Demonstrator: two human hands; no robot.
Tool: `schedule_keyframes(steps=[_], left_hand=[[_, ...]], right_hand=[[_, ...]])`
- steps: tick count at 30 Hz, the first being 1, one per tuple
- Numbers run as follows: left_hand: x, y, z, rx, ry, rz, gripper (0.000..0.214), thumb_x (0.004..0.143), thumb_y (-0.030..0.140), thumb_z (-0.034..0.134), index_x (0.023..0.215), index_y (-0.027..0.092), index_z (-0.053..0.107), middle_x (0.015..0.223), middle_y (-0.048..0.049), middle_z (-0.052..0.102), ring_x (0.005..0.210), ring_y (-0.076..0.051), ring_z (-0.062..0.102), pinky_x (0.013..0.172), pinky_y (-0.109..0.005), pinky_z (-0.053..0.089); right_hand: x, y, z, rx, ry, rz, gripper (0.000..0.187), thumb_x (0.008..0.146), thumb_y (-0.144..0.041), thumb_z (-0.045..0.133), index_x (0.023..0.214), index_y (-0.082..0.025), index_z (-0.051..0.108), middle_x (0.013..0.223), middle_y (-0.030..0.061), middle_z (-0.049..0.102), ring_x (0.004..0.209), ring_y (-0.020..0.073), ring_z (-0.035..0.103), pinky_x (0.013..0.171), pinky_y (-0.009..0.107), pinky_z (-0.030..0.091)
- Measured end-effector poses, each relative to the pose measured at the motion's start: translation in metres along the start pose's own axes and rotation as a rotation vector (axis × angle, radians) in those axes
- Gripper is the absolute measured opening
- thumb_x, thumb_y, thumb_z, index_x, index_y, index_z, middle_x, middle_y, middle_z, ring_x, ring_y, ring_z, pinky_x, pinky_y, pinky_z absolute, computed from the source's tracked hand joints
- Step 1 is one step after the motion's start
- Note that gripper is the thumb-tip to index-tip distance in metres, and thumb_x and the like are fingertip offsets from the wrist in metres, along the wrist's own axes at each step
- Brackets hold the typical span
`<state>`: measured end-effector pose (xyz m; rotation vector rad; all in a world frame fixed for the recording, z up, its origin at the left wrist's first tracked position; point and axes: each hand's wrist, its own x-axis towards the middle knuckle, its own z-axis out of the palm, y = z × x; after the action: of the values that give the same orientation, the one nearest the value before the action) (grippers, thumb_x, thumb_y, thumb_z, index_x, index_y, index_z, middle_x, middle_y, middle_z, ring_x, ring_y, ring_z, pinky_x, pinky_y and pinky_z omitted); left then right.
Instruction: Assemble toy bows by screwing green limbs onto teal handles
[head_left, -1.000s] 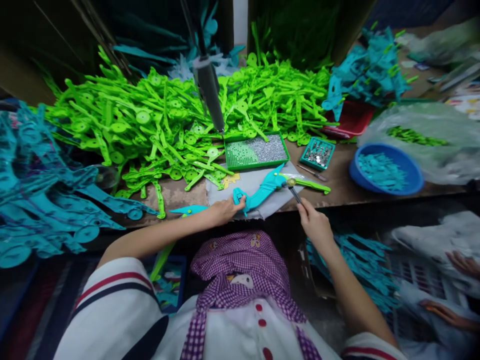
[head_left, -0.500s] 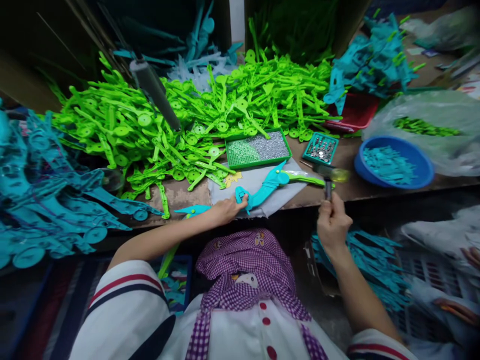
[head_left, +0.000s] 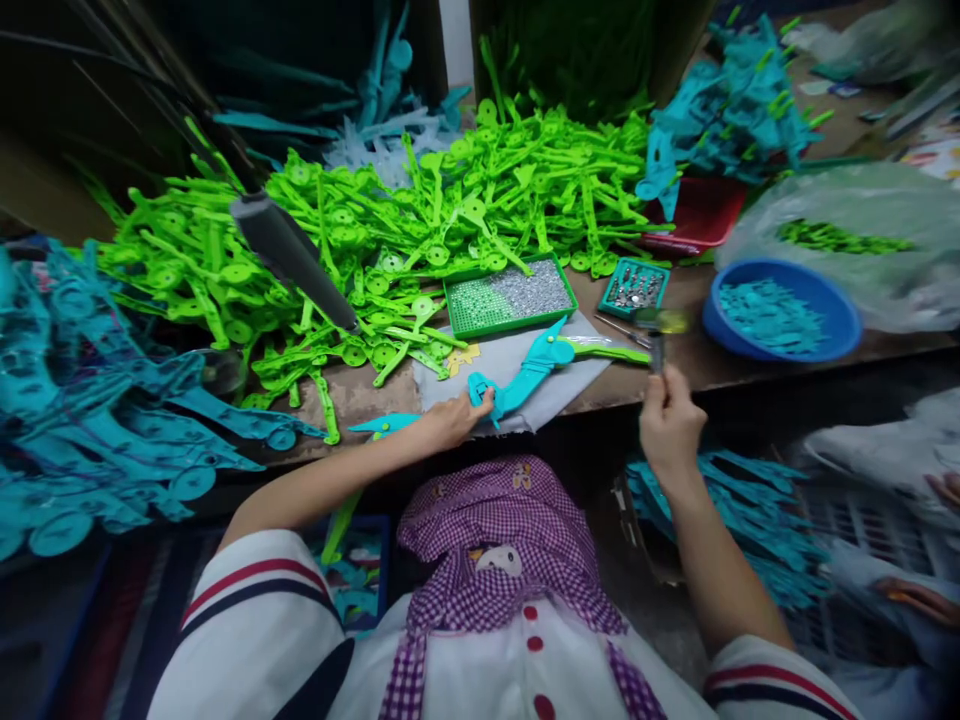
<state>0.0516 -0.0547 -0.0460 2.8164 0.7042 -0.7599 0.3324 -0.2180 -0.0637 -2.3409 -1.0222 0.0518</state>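
My left hand rests on the near end of a teal plastic arm piece, fingers closed on it. That piece lies on a grey cloth and joins a green strip. My right hand is closed round a small screwdriver with a yellow-green handle, held upright near the table's front edge, to the right of the green strip's end. A green tray of tiny screws lies just behind the cloth.
A large heap of green plastic parts covers the back of the table. Teal parts pile at the left and back right. A small teal box, a blue bowl, a hanging dark tool and another person's hands are nearby.
My right hand has lifted the screwdriver off the teal-green joint and drawn it to the right. The hanging dark tool has swung left. My left hand has stayed on the teal piece.
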Motion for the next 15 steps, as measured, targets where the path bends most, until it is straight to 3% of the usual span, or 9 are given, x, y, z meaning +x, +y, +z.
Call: schedule_keyframes(steps=[3, 6, 9, 12, 13, 15], left_hand=[[0.000, 0.000, -0.002, 0.008, -0.008, 0.011, 0.074, 0.094, 0.015, 0.049, 0.159, 0.021, 0.013, 0.120, -0.0220, 0.060, 0.100, -0.033, 0.071, 0.081, -0.041, 0.057], [-0.001, 0.000, -0.003, 0.027, -0.009, 0.025, 0.074, 0.094, 0.013, 0.045, 0.159, 0.019, 0.012, 0.120, -0.0226, 0.060, 0.101, -0.033, 0.070, 0.080, -0.041, 0.057], [-0.002, 0.000, -0.004, 0.014, -0.013, 0.029, 0.073, 0.094, 0.012, 0.043, 0.159, 0.018, 0.012, 0.119, -0.0229, 0.060, 0.100, -0.033, 0.070, 0.079, -0.040, 0.056], [-0.002, 0.000, -0.003, 0.017, -0.012, 0.027, 0.071, 0.095, 0.013, 0.042, 0.159, 0.018, 0.012, 0.119, -0.0229, 0.060, 0.099, -0.033, 0.070, 0.077, -0.039, 0.056], [-0.003, 0.001, -0.003, 0.027, -0.013, 0.025, 0.071, 0.095, 0.013, 0.042, 0.159, 0.018, 0.012, 0.118, -0.0227, 0.060, 0.099, -0.033, 0.070, 0.077, -0.039, 0.055], [-0.003, 0.002, -0.002, 0.053, -0.011, 0.025, 0.072, 0.094, 0.012, 0.041, 0.159, 0.017, 0.011, 0.119, -0.0225, 0.060, 0.098, -0.031, 0.070, 0.076, -0.037, 0.055]], right_hand=[[0.007, 0.006, 0.016, -0.106, -0.201, -0.030, 0.053, 0.097, -0.048, 0.035, 0.126, -0.016, 0.067, 0.096, 0.0171, 0.075, 0.078, 0.0292, 0.068, 0.073, 0.037, 0.047], [0.014, 0.013, 0.013, -0.102, -0.287, -0.036, 0.051, 0.097, -0.049, 0.038, 0.124, -0.019, 0.068, 0.097, 0.0155, 0.075, 0.083, 0.0291, 0.068, 0.075, 0.036, 0.047], [0.015, 0.018, -0.008, 0.001, -0.191, -0.005, 0.053, 0.096, -0.053, 0.039, 0.125, -0.019, 0.068, 0.100, 0.0140, 0.075, 0.086, 0.0280, 0.068, 0.075, 0.035, 0.048], [0.012, 0.025, -0.023, 0.018, 0.083, 0.092, 0.064, 0.098, -0.056, 0.033, 0.136, -0.013, 0.060, 0.096, 0.0164, 0.073, 0.081, 0.0273, 0.067, 0.075, 0.036, 0.048], [0.011, 0.029, -0.023, -0.016, 0.106, 0.123, 0.066, 0.098, -0.057, 0.031, 0.136, -0.011, 0.060, 0.093, 0.0175, 0.073, 0.079, 0.0279, 0.067, 0.074, 0.037, 0.047], [0.010, 0.040, -0.018, -0.102, 0.010, 0.167, 0.065, 0.098, -0.056, 0.031, 0.131, -0.011, 0.063, 0.087, 0.0179, 0.071, 0.075, 0.0289, 0.065, 0.074, 0.039, 0.046]])
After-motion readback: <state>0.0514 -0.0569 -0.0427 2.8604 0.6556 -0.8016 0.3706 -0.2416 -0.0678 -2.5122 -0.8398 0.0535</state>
